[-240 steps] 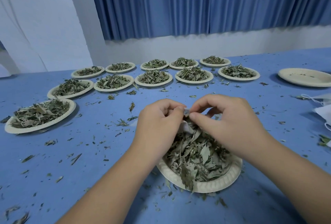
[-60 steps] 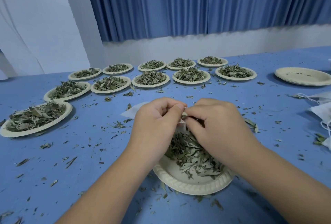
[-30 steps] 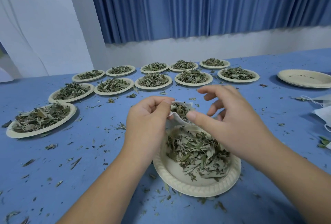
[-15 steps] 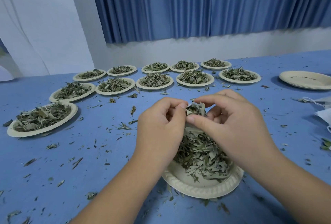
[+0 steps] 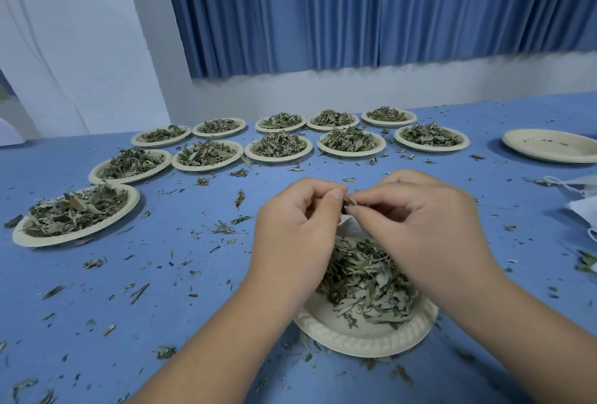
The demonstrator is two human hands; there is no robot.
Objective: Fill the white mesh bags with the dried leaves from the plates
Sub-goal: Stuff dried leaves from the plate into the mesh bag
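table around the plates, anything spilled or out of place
Yes: loose dried leaf bits are scattered all over the blue table, thickest left of and around the near plate, instead of lying on a plate. The other plates sit flat and look unbroken.

Count, head view.
- Hands: 2, left hand (image 5: 290, 229) and right hand (image 5: 423, 229).
- Plates heaped with dried leaves (image 5: 365, 277): 12.
  - Near plate (image 5: 361, 344), under the hands: 1.
  - Left plate (image 5: 19, 237), well off from the left hand: 1.
  - Nearer row (image 5: 278, 159), beyond the hands: 5.
  - Farther row (image 5: 280, 130): 5.
- Empty stack (image 5: 549, 154), beyond the right hand and to its right: 1; plates in it cannot be told.
- Mesh bag (image 5: 348, 228), between the hands: 1.
- Spare bags (image 5: 581, 209), far right of the right hand: number unclear.
- Leaf scraps (image 5: 223, 228) on the table (image 5: 161, 306): too many to count.
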